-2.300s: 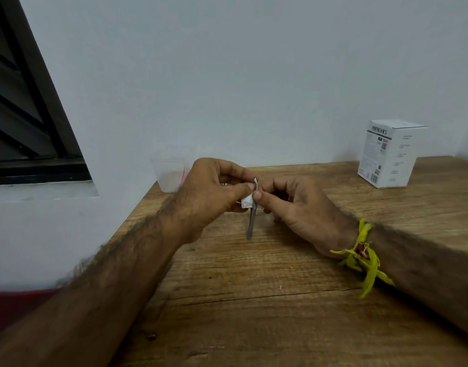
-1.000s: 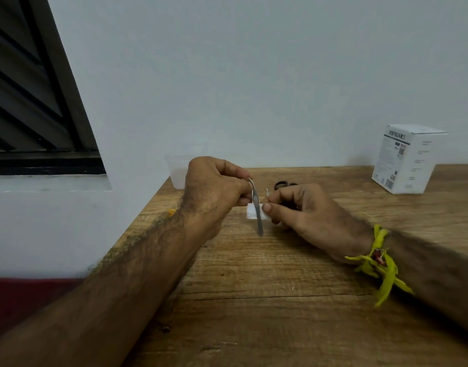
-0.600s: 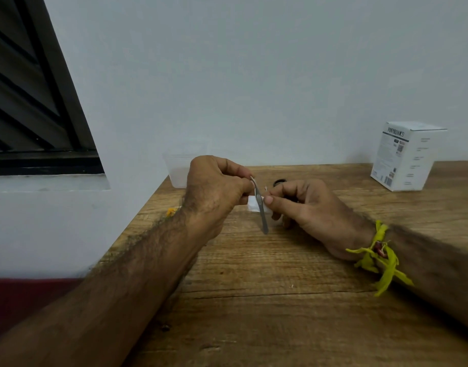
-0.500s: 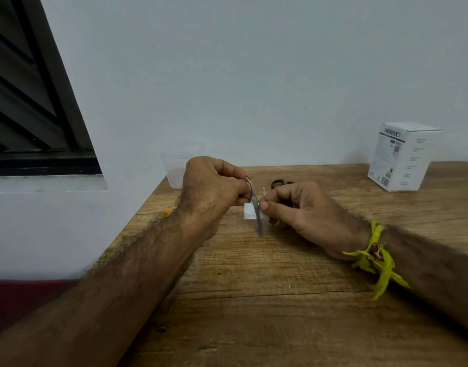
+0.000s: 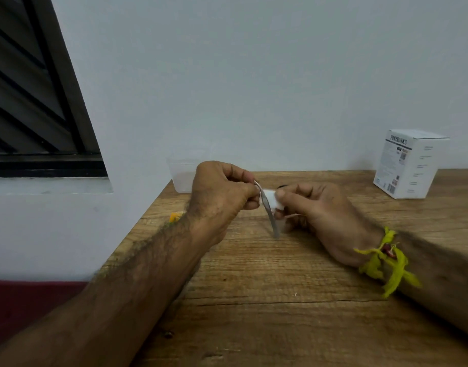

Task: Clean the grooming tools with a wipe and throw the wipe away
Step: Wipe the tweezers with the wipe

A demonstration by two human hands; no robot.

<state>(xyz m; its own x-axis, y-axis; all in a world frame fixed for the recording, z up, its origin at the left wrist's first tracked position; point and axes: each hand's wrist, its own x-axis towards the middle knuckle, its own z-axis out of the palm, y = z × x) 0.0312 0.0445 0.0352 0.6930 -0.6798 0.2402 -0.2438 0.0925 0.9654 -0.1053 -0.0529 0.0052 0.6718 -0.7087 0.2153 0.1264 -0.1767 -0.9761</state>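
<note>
My left hand [image 5: 217,197] pinches the top end of thin metal tweezers [image 5: 270,215], which hang tilted down over the wooden table [image 5: 280,300]. My right hand [image 5: 317,213] holds a small white wipe [image 5: 272,199] folded against the upper part of the tweezers, thumb and forefinger pressing it. Behind my right hand only a dark bit of black scissor handles [image 5: 282,186] shows.
A clear plastic container [image 5: 181,176] stands at the table's back left corner by the wall. A white printed box [image 5: 410,162] stands at the back right. A small orange scrap [image 5: 174,216] lies near the left table edge. A yellow thread band circles my right wrist.
The wipe has slid up the tweezers from the middle to near the top, with my right hand following. My left hand keeps its grip in about the same place.
</note>
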